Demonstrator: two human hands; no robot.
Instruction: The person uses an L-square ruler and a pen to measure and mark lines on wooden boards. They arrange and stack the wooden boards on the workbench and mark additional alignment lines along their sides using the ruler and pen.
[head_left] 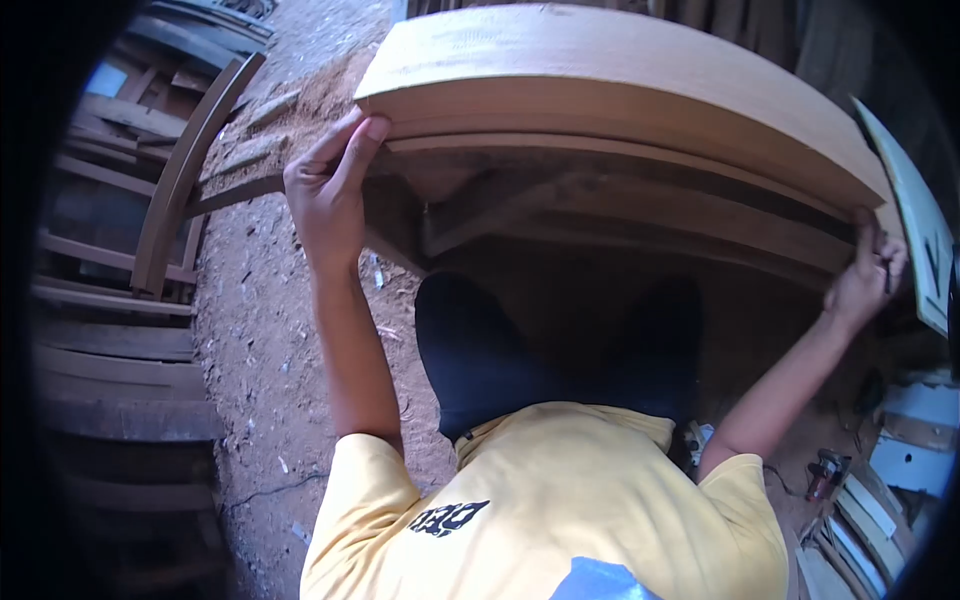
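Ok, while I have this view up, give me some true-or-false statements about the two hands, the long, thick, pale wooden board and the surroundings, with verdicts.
1. The bare left hand is at one end of the long, thick, pale wooden board. True.
2. The bare right hand hangs away from the board. False: its fingers are at the board's other end.
3. The short-sleeved yellow shirt bears dark lettering. True.
4. The ground at the left is white tile. False: it is reddish-brown earth.
5. Brown wooden pieces lie along the picture's left side. True.
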